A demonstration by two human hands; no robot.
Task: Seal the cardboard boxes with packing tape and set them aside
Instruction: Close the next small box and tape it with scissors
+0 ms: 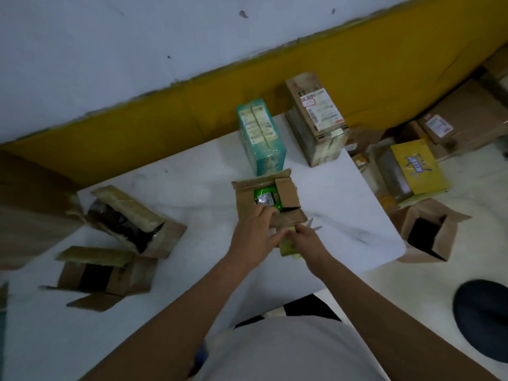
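Observation:
A small cardboard box (286, 195) stands in the middle of the white table (192, 188) with its top flaps partly open, and a green packet (265, 198) shows inside. My left hand (255, 232) lies on the near side of the box, fingers reaching over its edge toward the packet. My right hand (308, 240) is just right of it at the box's near flap and pinches a yellowish strip or flap (287, 244); I cannot tell whether this is tape.
Two open cardboard boxes (132, 224) (101, 273) lie at the table's left. A teal pack (259, 136) and a labelled taped carton (316, 119) stand at the back. An open box (428, 229), a yellow box (417, 166) and more cartons sit on the floor at right.

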